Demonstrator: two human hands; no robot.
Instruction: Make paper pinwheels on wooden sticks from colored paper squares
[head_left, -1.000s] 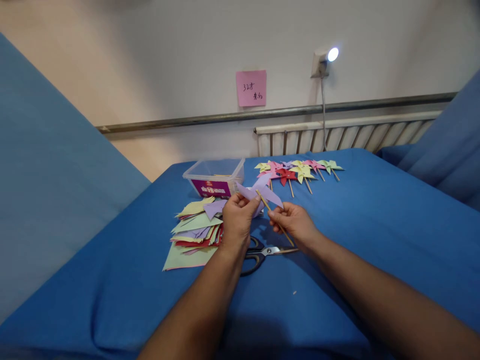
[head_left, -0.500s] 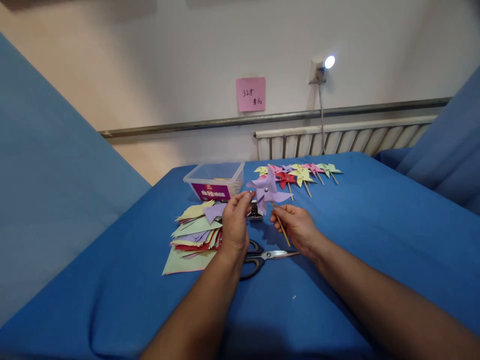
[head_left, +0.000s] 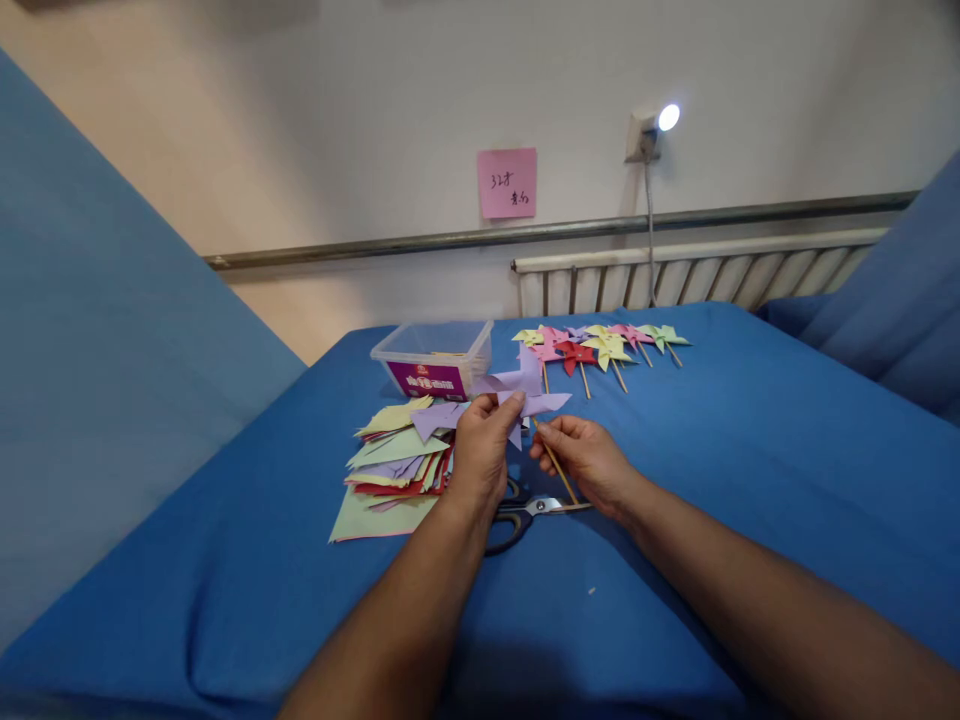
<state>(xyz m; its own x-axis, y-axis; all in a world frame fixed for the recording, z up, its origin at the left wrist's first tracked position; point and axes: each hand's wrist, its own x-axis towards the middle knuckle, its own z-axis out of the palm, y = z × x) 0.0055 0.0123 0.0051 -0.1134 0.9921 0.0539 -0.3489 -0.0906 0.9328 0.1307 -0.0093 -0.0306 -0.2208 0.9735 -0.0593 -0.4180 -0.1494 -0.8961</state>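
Left hand (head_left: 484, 440) moved onto purple four-bladed paper pinwheel (head_left: 531, 378), thumb pinching it, just ahead of right hand (head_left: 592, 455), which pinches thin tan wooden stick (head_left: 555, 460). Overtight left pinch could crease paper.

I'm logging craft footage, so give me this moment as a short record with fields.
left hand: pinching a purple pinwheel
right hand: holding a wooden stick
tool: scissors, lying on the blue cloth
supplies: coloured paper piled left of the left hand
container: clear plastic box behind the paper
other pinwheels: grouped toward the back
wall: pink note above a metal rail
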